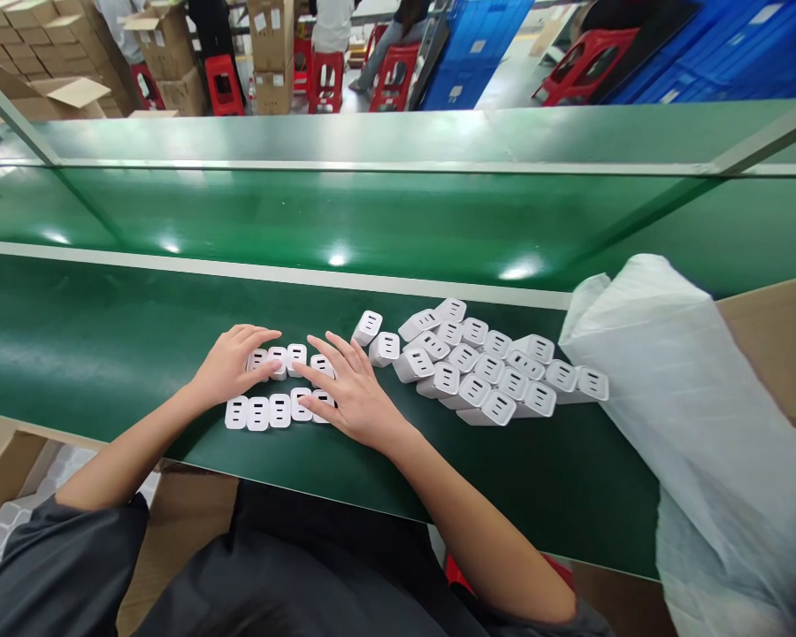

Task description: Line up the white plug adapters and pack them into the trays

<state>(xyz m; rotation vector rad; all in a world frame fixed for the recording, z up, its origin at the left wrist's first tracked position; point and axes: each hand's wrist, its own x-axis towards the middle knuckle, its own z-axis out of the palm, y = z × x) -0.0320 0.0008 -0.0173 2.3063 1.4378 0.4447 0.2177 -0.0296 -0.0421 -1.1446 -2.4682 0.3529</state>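
Note:
Two short rows of white chargers with slotted faces stand on the green work surface before me. My left hand [229, 367] is closed around the left end of the back row, its thumb in front of a charger [277, 361] and its fingers behind. Over the right end of both rows, my right hand [358, 394] has its fingers spread. Its fingertips reach a back-row charger [296, 356], and its thumb lies over the front row [258, 413]. Whether the right fingers press on any charger is hard to tell. Part of the right-end chargers is hidden beneath that hand.
A loose cluster of chargers [489, 367] leans to the right of my right hand. Beyond it, a whitish plastic bag [690, 380] hangs over a cardboard box [779, 341]. A pale strip [271, 272] borders the surface's far side. An open carton [13, 478] with white pieces sits lower left.

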